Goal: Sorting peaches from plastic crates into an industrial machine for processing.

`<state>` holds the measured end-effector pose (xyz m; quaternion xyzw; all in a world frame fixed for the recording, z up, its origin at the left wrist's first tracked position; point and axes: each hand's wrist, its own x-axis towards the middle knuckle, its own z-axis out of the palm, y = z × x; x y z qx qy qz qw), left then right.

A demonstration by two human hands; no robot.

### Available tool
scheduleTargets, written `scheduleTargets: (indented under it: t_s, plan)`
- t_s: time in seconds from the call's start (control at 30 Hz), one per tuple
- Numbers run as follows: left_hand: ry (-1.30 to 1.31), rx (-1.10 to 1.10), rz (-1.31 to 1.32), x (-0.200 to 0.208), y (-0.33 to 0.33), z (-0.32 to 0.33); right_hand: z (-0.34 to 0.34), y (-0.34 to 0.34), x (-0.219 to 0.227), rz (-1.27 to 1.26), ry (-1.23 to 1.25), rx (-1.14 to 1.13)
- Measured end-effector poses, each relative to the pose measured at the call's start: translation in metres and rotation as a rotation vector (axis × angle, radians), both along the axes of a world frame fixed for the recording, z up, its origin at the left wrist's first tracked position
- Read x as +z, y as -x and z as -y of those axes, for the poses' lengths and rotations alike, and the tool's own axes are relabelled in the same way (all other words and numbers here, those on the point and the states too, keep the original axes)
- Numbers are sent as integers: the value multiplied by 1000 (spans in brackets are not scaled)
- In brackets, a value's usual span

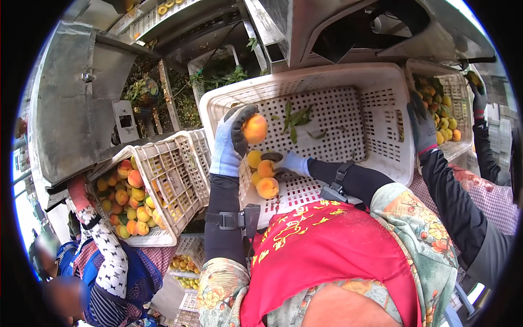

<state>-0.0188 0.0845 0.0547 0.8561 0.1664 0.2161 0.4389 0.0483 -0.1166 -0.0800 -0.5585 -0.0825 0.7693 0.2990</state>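
My left hand (233,136), in a blue glove with a dark coated palm, grips an orange-yellow peach (255,129) above the left side of a large white perforated crate (381,139). Inside that crate several peaches (267,187) are gathered at the near left corner. Among them is my right hand (291,162), gloved alike, its dark fingers bent against the top of a peach (266,168). The undersides of those fingers are hidden. Green leaves (298,117) lie on the crate's holed floor.
A tilted crate of peaches (131,199) stands at left beside a co-worker's sleeved arm (111,261). Another crate (463,117) with peaches is at right, near another person's gloved hands (422,125). Metal machinery (370,32) rises behind the large crate. Leafy debris (220,79) lies beyond it.
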Motion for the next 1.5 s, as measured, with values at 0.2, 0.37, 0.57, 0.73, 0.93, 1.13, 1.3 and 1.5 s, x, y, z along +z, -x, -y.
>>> scheduleTargets:
  t_s: [0.2,0.37,0.57,0.73,0.93,1.13,1.3,1.5]
  plan:
    - [53,-43,-75,-21,4,13,17,-20,-6,-290,182,-482]
    - [122,-56,-76,-11,-1,26,-7,-8,-13,587,41,96]
    - [224,19,-11,-4,14,33,-27,23,-19,1078,-203,731]
    - [149,43,-228,-7,33,23,-13,-38,25,400,-363,-294]
    - [811,-124,-125,-2,12,43,1,-87,162,650,-938,-321]
    - [1270,-300,-230,57,-24,45,21,-121,233,777,-1096,-24]
    - [542,-311,15,62,-41,43,18,-118,250,1367,-1019,-172]
    - [1029,-206,113,47,-47,55,-39,-132,254,1996,-591,-650]
